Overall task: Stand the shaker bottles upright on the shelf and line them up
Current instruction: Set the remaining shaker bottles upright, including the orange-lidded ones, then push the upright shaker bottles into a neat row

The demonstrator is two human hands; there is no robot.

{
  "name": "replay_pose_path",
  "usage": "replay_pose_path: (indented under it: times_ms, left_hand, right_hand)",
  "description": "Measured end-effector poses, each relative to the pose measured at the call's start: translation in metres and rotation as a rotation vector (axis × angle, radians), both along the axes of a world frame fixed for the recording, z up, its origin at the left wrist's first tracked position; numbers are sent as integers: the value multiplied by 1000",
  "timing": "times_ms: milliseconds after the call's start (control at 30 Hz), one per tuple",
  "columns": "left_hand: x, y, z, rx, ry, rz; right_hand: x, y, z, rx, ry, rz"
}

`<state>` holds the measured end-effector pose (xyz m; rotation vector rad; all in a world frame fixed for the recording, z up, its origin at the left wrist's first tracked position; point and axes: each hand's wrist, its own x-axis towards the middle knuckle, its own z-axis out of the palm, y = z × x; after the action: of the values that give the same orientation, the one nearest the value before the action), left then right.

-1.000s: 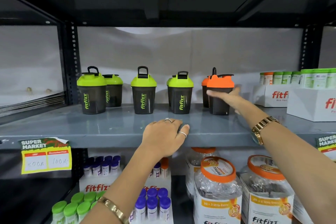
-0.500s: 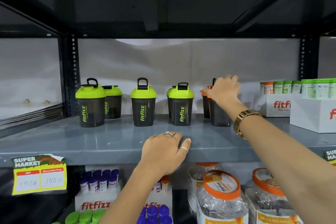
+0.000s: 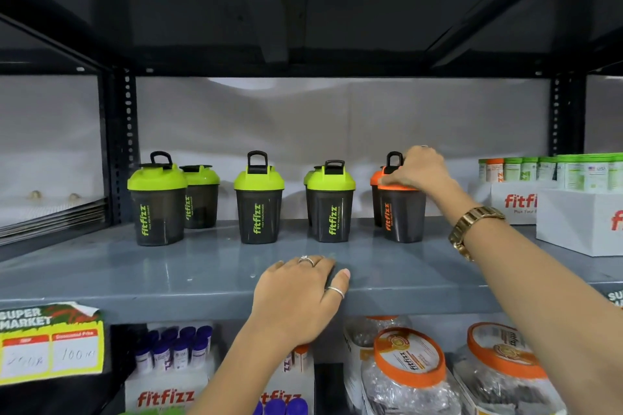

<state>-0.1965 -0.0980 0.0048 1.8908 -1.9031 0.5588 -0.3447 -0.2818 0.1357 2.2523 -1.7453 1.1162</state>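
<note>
Since the earlier frame we have turned the front orange-lidded shaker (image 3: pixel 401 212) so its "fitfizz" lettering now faces us, and our right hand (image 3: pixel 418 169) has settled on top of its lid rather than hovering over it. That hand is curled down over the orange lid, fingertips pressing its front rim, so the grip is closed on the lid from above; the bottle stands upright on the grey shelf (image 3: pixel 209 273). Just behind and left of the grip, a second orange shaker (image 3: pixel 375 199) peeks out, mostly hidden. Further left of the grip stands a green-lidded shaker (image 3: pixel 331 204) with another tucked close behind it, then a lone green shaker (image 3: pixel 259 200), and furthest away a green shaker (image 3: pixel 157 202) with a partner (image 3: pixel 201 195) set back beside it. All of them are upright. Below and left of the grip, our left hand (image 3: pixel 300 296) lies flat on the shelf's front edge, fingers loosely curved over the lip and holding nothing. Right of the grip, white fitfizz boxes (image 3: pixel 573 219) carry small green-capped tubs. A gold watch (image 3: pixel 472 229) sits on our right wrist.
</note>
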Motion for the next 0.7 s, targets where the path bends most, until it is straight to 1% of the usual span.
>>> replay_pose_path:
  times_ms: [67, 200, 367, 533, 600, 700]
  left_hand:
    - [0, -1, 0, 0, 2, 0]
    - [1, -1, -1, -11, 4, -14]
    - [1, -2, -1, -22, 8, -25]
    - [2, -3, -3, -38, 0, -27]
    - [2, -3, -2, -36, -3, -19]
    - [1, -1, -1, -31, 5, -14]
  right_hand:
    - [-10, -2, 3, 38, -11, 81]
    - [-28, -11, 6, 117, -108, 282]
    - [-47, -15, 7, 275, -218, 498]
    - [-51, -27, 3, 422, -396, 607]
    - [-51, -30, 3, 441, -414, 632]
    - [-49, -29, 1, 433, -390, 621]
